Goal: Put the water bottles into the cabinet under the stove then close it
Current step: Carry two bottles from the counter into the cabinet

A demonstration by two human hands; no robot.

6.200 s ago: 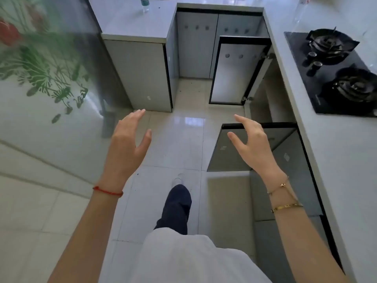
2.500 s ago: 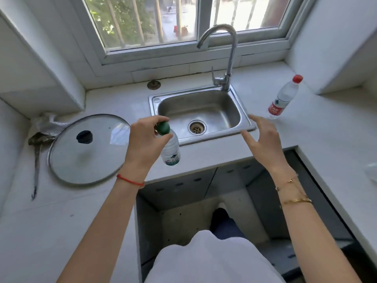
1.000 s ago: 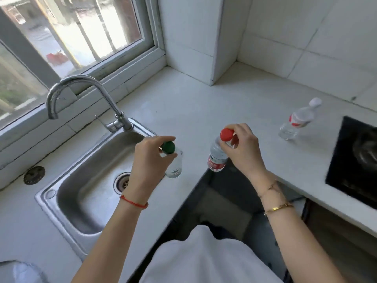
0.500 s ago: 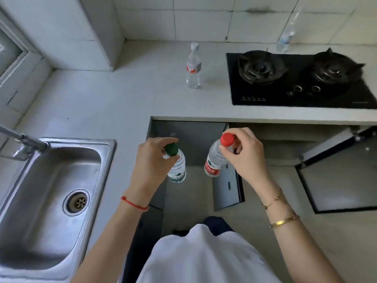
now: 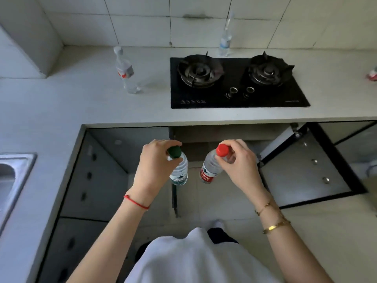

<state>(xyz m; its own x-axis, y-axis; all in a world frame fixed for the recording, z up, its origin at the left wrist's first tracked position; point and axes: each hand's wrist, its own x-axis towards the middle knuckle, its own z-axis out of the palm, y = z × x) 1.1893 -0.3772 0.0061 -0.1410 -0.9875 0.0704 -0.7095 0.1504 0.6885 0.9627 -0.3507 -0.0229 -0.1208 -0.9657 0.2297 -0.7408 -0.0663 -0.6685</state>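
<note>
My left hand (image 5: 152,169) holds a green-capped water bottle (image 5: 179,172) by its neck. My right hand (image 5: 239,167) holds a red-capped water bottle (image 5: 210,170) the same way. Both bottles hang in front of the open cabinet (image 5: 214,137) under the black gas stove (image 5: 234,82). Its right door (image 5: 302,170) swings wide open; the left door (image 5: 174,198) shows edge-on below my hands. A white-capped bottle (image 5: 124,72) stands on the counter left of the stove. Another clear bottle (image 5: 225,40) stands behind the stove by the wall.
A steel sink (image 5: 10,176) is at the left edge. The grey counter (image 5: 61,103) wraps around the corner, with closed cabinet fronts (image 5: 89,180) below on the left. A red-labelled object (image 5: 372,74) shows at the far right edge. My foot (image 5: 217,223) is on the tiled floor.
I have picked up the green-capped bottle, then the red-capped one, and turned from the sink to face the stove. Both bottles are now closer to the open cabinet.
</note>
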